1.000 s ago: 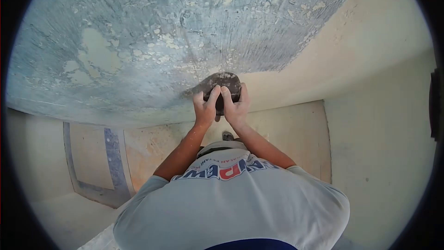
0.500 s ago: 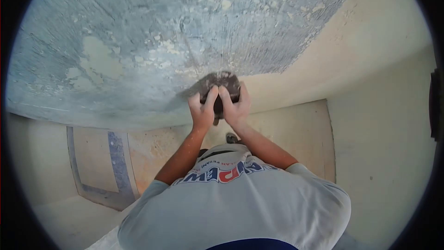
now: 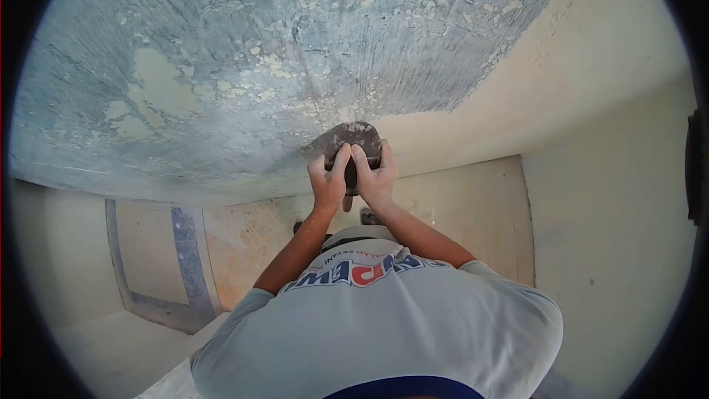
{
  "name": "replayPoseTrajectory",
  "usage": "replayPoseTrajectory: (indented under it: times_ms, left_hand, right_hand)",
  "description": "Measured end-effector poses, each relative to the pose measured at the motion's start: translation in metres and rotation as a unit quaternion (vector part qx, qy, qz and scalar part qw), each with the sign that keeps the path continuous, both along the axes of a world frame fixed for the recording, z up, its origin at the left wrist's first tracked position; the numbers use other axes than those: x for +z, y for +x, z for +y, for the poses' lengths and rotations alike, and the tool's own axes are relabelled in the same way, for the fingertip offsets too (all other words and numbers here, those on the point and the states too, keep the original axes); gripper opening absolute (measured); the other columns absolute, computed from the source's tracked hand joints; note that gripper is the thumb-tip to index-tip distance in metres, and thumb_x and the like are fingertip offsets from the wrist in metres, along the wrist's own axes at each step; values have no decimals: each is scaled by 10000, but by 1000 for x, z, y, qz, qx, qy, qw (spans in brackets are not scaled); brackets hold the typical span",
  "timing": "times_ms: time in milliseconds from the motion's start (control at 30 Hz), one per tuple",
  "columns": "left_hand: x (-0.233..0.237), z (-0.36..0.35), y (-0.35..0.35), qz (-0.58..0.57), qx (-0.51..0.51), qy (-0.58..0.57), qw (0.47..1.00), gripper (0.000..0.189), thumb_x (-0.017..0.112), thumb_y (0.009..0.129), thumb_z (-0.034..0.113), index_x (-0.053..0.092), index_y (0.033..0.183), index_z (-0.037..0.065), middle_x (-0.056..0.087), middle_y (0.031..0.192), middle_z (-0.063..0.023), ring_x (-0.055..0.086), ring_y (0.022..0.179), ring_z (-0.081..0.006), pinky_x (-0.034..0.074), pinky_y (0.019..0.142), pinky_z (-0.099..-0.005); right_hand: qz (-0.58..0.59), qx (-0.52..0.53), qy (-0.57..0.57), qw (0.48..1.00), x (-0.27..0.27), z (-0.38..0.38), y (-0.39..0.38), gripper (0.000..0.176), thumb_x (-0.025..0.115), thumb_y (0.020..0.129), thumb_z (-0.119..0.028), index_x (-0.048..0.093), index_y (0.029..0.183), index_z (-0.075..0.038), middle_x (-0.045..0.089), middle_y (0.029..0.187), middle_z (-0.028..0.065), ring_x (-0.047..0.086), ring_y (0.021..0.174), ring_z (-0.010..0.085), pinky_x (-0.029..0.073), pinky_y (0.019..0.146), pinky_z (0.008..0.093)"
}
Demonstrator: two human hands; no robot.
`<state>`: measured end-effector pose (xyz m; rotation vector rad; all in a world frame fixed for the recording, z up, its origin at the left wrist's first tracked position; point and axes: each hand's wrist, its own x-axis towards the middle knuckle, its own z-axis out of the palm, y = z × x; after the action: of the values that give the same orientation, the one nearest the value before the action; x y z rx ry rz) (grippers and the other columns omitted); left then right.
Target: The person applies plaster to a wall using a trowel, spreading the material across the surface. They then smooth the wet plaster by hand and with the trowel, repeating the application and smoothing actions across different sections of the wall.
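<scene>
A dark brown, dusty block [image 3: 359, 132], which looks like a sanding block with a narrow bar running down its middle, is held against the lower part of the wall [image 3: 244, 22]. My left hand [image 3: 329, 179] grips its left side, thumb on the near face. On the other side my right hand [image 3: 376, 179] holds it the same way, and the two thumbs nearly meet at the middle. Pale dust covers the fingers. The block's far face, towards the wall, is hidden. Around it the wall is blue-grey and scratched, with cream patches of flaking coating.
A smooth cream wall area [image 3: 532, 96] borders the rough part on the right. Another pale wall [image 3: 598, 251] rises at the right side. Below lies the dusty floor [image 3: 473, 214], with a shoe [image 3: 369, 216] on it. A blue-edged panel [image 3: 151, 255] shows at lower left.
Both hands and the block have shifted slightly down in the view, towards my body. The grip looks the same, and the block's near face shows more fully.
</scene>
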<state>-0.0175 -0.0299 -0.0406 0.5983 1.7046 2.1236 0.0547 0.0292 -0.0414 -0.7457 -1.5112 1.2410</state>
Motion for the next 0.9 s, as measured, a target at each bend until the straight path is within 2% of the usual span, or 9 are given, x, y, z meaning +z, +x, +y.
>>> replayPoseTrajectory:
  times_ms: [67,133,267,400,567,733,767,867,900]
  left_hand:
    - [24,1,-6,55,3,4,998,240,706,917,184,702,908,-56,706,810,-48,599,725,-89,494,659,-286]
    - [37,4,-15,36,-30,-6,999,226,700,920,173,701,894,-51,706,809,-47,601,733,-84,495,660,-287]
    - [-12,-1,-4,42,11,-31,999,249,713,907,186,694,882,-61,707,813,-50,610,760,-87,498,672,-288]
    - [35,-1,-15,46,-32,-47,997,243,711,903,175,703,920,-67,723,837,-73,623,768,-93,503,683,-286]
    - [-3,-1,-3,24,-3,-20,1000,237,709,906,176,709,927,-60,723,840,-68,628,763,-101,506,683,-289]
    - [31,0,-20,15,-46,-17,999,233,712,908,172,710,932,-59,722,852,-70,626,781,-93,503,693,-278]
    - [22,1,-20,48,-27,-32,998,229,704,911,167,711,935,-60,722,856,-73,626,790,-98,507,710,-291]
    - [-18,-1,-8,2,13,-19,1000,228,700,906,159,707,922,-69,722,862,-83,631,798,-109,511,736,-306]
    - [-12,-2,-7,31,19,-21,999,228,701,905,159,702,905,-69,716,840,-74,625,777,-107,509,715,-305]
  right_hand:
    - [0,5,1,1000,27,4,-3,217,719,894,-172,595,924,3,642,736,90,588,654,133,490,600,308]
    - [-5,4,1,1000,39,10,-9,224,720,893,-182,594,930,-1,642,746,92,601,668,137,497,609,323]
    - [-22,-12,6,1000,-8,0,-3,235,719,893,-200,594,937,-6,647,764,109,606,680,152,499,625,324]
    - [-31,-4,10,999,45,6,-6,237,720,888,-202,595,939,-8,649,770,126,608,666,178,504,633,336]
    - [-25,-11,12,1000,-3,1,-2,234,718,891,-189,589,941,1,648,759,115,599,668,153,501,626,331]
    - [24,17,-21,999,35,8,-13,217,709,901,-171,589,942,4,659,768,103,612,688,136,509,632,325]
    - [14,13,0,1000,26,7,-14,196,704,914,-151,602,980,3,640,803,69,574,720,120,491,652,298]
    - [-18,15,-18,1000,-20,0,-6,196,702,911,-162,604,966,-1,645,808,88,581,720,131,489,643,323]
    - [-20,11,-22,1000,-11,-2,-5,196,702,911,-162,604,966,-1,645,808,88,581,720,131,489,643,323]
